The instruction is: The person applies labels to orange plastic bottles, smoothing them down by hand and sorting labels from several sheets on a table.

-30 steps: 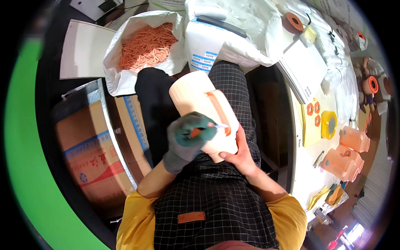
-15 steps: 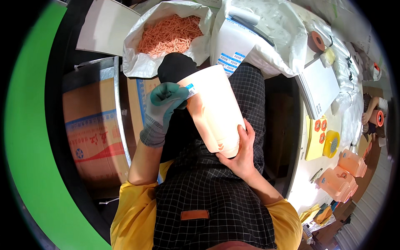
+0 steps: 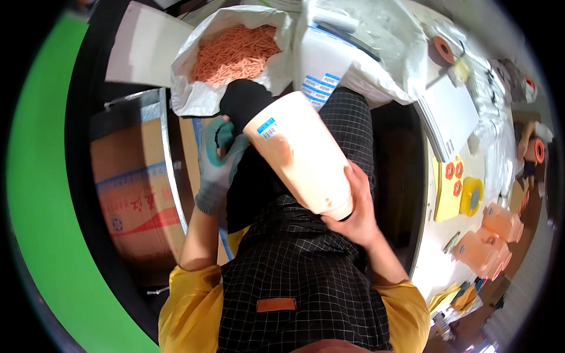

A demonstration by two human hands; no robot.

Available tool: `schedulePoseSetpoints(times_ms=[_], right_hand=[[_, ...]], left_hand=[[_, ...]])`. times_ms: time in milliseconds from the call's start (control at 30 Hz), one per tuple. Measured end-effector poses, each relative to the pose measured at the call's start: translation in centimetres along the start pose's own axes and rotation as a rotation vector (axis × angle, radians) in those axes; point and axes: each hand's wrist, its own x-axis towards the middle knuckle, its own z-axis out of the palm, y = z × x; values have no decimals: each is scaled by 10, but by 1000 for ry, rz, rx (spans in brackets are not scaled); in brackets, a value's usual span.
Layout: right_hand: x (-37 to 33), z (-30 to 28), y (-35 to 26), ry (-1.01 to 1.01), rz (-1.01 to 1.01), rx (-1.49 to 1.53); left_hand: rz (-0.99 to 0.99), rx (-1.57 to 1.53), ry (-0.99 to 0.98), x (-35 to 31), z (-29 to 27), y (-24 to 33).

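I see a white table (image 3: 428,250) on the person's right. On it are a flat white pile (image 3: 452,120), a yellow sheet (image 3: 442,200) with red stickers (image 3: 450,170), a fat yellow roll of tape (image 3: 471,196), lots of see-through bags (image 3: 493,147), a small thin thing (image 3: 451,242), and some peachy jugs (image 3: 475,253) close together.

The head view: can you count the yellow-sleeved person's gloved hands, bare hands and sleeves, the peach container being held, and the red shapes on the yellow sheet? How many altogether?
Gloved hands: 1 (left)
Bare hands: 1 (right)
Yellow sleeves: 2
Held peach containers: 1
Red shapes on the yellow sheet: 3
Total: 8
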Motion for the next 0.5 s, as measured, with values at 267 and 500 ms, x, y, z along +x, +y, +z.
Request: schedulePoseSetpoints(times_ms=[267,500], right_hand=[[87,-77,-37,258,35,206],[130,8,11,258,222,-119]], left_hand=[[-224,43,-797,-36,2,-21],[723,494,-319,-39,70,76]])
